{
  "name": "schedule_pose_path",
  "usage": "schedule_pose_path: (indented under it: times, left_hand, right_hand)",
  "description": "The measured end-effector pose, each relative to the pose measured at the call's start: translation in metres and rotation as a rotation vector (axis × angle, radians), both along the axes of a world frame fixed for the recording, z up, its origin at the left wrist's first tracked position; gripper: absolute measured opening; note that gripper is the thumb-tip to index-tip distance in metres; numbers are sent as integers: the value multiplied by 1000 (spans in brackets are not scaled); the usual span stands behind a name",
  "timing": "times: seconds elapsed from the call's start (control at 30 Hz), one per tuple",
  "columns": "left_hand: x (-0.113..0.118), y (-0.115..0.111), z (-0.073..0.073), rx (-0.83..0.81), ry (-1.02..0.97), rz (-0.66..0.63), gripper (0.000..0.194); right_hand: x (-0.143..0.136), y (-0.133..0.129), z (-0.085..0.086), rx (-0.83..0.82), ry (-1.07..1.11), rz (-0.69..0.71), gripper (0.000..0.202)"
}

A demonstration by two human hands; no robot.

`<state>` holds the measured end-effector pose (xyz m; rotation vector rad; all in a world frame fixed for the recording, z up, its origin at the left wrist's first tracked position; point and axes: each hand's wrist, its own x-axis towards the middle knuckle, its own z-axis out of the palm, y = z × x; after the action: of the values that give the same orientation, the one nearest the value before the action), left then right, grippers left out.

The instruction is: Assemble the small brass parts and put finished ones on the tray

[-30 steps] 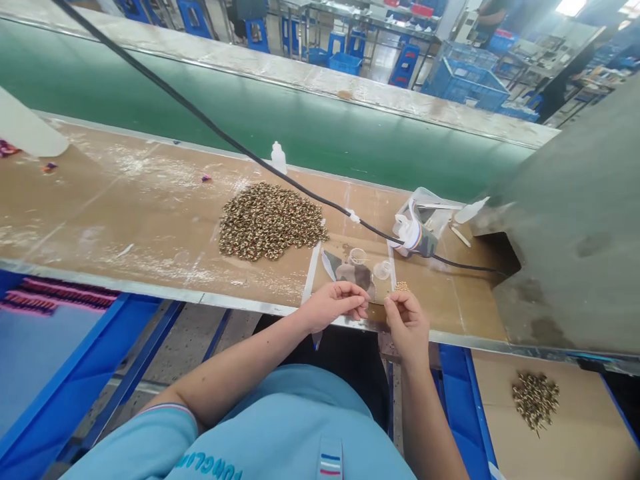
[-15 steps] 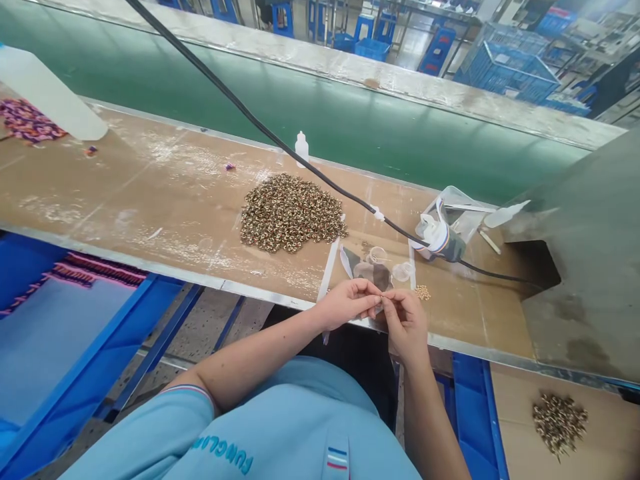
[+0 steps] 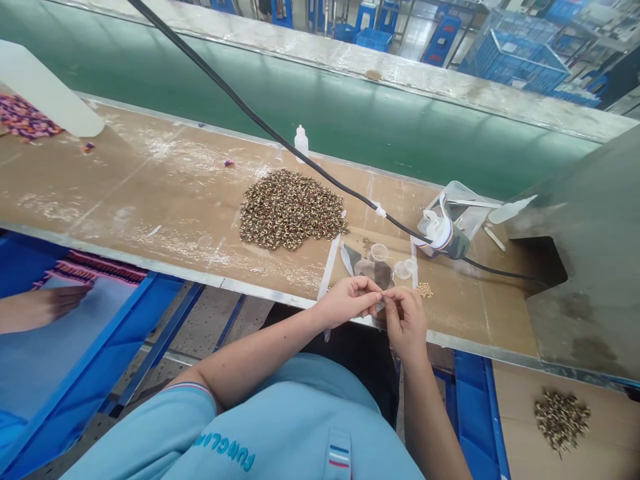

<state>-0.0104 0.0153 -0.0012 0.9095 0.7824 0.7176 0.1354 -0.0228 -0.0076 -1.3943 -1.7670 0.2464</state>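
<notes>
The left hand (image 3: pixel 351 300) and right hand (image 3: pixel 407 320) meet, pinching a tiny, unclear piece (image 3: pixel 383 293) between fingertips, tan beads (image 3: pixel 425 290) lying far-right, nearer the right hand.

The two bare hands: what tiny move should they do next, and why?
Perhaps press gently together: the bare left hand and bare right hand meet at the fingertips, seemingly around something too tiny to make out, near the camouflage-patterned piece of material.

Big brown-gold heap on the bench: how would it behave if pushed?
The heap would probably spread rather than slide as one, being many small, separate-looking pieces. Its edge may scatter first, since it looks thinner there. Shiny glints hint at slick surfaces.
</notes>
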Motion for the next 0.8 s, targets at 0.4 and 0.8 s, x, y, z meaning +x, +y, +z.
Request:
schedule_pose_path:
  times: [0.4,0.8]
  left_hand:
    - [0,-1,-4,-9,-32,82,37]
    - [5,-9,-2,72,15,184,29]
  right_hand:
    - [-7,-4,-4,114,6,-118,5]
    - [-9,-4,-7,97,-59,-101,10]
